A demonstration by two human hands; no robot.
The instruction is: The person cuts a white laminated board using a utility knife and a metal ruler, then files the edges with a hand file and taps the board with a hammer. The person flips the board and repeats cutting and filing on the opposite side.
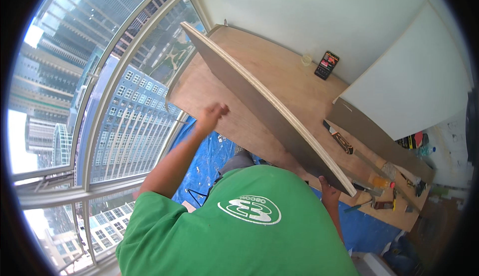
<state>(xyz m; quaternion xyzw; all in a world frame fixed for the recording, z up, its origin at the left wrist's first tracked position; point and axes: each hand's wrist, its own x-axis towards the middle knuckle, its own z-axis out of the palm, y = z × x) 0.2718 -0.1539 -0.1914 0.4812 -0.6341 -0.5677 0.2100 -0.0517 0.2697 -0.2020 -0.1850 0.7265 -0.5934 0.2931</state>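
Observation:
A long brown board (279, 121) with a pale layered edge stands tilted on its long edge, slanting from the far left to the near right across a wooden tabletop (199, 86). My right hand (329, 192) grips the board at its near right end; part of that hand is hidden behind my body and the board. Left of the board, my left hand (213, 116) is over the tabletop, apart from the board. Its fingers are curled in and slightly blurred, and whatever they may hold is hidden.
Tall windows (134, 101) run along the left. On the tabletop's far side are a phone (327, 65) and a saw with an orange-black handle (342, 142). A white panel (404, 76) leans at right. Tools and an orange bottle (380, 182) lie near right. Blue sheeting (199, 161) covers the floor.

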